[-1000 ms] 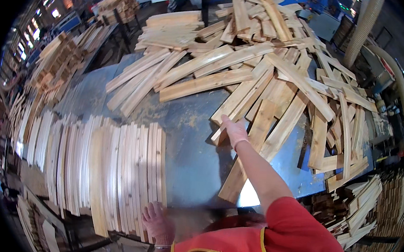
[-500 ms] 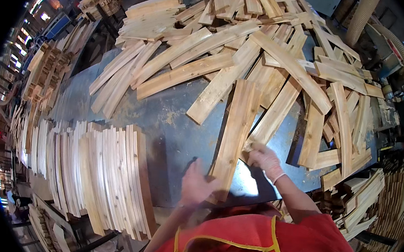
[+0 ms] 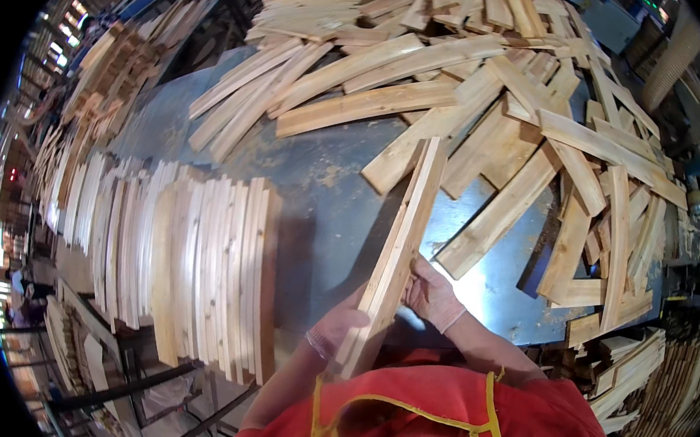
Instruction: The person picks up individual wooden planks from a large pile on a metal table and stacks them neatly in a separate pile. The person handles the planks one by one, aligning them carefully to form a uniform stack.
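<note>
A small bundle of wooden boards [image 3: 395, 252], pressed face to face and tilted up on edge, is held between my two hands above the near part of the metal table. My left hand [image 3: 339, 326] wraps round the bundle's near left side, its thumb over the edges. My right hand [image 3: 435, 297] grips the right face, with its fingertips partly hidden behind the wood. To the left stands a long row of boards [image 3: 216, 273] packed upright on edge. One loose board [image 3: 500, 211] lies just beyond my right hand.
A large jumbled pile of boards [image 3: 431, 55] covers the far and right parts of the metal table [image 3: 311, 186]. More stacked wood [image 3: 676, 397] stands low at the right. A ribbed hose [image 3: 676, 64] hangs at the far right, and further stacks [image 3: 109, 72] line the left.
The boards that lay flatter on the table are now lifted and turned on edge. My right hand has come left onto them, and my left hand has closed round their near end.
</note>
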### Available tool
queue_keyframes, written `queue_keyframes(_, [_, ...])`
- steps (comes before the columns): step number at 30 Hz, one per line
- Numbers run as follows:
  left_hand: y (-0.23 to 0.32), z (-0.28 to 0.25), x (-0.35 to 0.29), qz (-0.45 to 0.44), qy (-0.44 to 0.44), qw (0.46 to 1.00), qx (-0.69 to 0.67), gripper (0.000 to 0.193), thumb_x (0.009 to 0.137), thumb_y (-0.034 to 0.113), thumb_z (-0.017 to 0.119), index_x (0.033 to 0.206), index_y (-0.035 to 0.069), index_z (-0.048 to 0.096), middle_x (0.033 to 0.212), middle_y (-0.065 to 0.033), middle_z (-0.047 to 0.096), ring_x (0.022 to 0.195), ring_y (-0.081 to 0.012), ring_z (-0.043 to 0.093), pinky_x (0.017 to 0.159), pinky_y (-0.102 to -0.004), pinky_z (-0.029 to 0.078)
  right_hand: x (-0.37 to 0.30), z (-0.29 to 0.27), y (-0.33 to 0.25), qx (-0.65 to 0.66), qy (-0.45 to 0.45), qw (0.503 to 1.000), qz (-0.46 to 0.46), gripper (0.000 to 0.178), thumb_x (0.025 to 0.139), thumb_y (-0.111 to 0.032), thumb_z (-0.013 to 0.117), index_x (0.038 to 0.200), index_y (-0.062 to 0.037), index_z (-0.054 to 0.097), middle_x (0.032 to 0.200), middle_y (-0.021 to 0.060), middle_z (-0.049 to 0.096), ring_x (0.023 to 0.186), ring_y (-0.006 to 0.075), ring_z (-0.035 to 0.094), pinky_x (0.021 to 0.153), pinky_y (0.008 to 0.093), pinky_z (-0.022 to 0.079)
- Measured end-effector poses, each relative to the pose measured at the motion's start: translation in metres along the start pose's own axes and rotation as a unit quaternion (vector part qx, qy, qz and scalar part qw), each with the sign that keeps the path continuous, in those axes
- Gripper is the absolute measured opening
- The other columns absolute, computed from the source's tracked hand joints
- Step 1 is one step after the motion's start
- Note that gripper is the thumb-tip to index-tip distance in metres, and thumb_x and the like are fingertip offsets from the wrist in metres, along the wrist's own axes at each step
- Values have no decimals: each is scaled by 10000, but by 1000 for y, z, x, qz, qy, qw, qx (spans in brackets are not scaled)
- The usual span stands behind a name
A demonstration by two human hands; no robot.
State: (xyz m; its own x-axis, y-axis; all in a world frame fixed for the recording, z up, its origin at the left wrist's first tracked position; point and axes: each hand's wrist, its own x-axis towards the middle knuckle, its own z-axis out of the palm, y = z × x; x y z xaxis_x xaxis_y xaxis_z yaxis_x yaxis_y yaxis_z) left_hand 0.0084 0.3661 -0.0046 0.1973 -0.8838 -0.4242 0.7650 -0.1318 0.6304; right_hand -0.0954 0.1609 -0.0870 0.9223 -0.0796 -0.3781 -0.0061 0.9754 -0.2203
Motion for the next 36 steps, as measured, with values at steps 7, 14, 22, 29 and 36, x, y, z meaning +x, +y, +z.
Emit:
queue_keyframes(7, [-31, -55, -106, 149, 114, 978, 89, 1075, 740, 220, 770, 1672, 30, 270, 1538, -84, 500, 1378, -184, 521, 1182, -327, 389, 15, 45, 70, -149, 76, 986, 27, 506, 905, 3, 741, 1383, -44, 584, 1264, 120, 710, 1153, 301, 704, 1083, 475, 560])
queue_keyframes(14, [-32, -82, -184, 129, 314, 899, 278, 707, 805, 123, 665, 1494, 26, 541, 1139, -59, 678, 1064, -242, 666, 896, -424, 539, 63, 101, 146, -626, 100, 771, 54, 591, 967, -143, 684, 1475, 58, 459, 1170, 163, 712, 1049, 264, 684, 945, 346, 557])
queue_keyframes(22, [-32, -78, -165, 16, 478, 513, 713, 752, 838, 351, 761, 1480, 28, 540, 1544, -190, 500, 1468, -391, 418, 1221, -573, 301, 83, 134, 162, -620, -84, 772, 114, 666, 977, -309, 675, 1561, -61, 476, 1299, 144, 688, 1129, 271, 661, 926, 373, 557])
queue_keyframes(29, [-64, -116, -150, 34, 519, 397, 756, 631, 854, 278, 658, 1445, 68, 589, 1474, -188, 564, 1415, -412, 473, 1140, -593, 398, 97, 117, -168, -916, 129, 251, -285, 776, 846, -398, 735, 1484, -4, 535, 1469, 260, 592, 1382, 452, 537, 1174, 523, 418])
queue_keyframes(36, [-31, -27, -55, 15, 357, 519, 777, 735, 841, 344, 724, 1507, 86, 550, 1528, -197, 517, 1423, -422, 480, 1159, -578, 387, 56, 103, -342, -966, 238, 98, 10, 1049, 715, -366, 851, 1617, -119, 376, 1467, 265, 577, 1312, 418, 607, 1068, 523, 502])
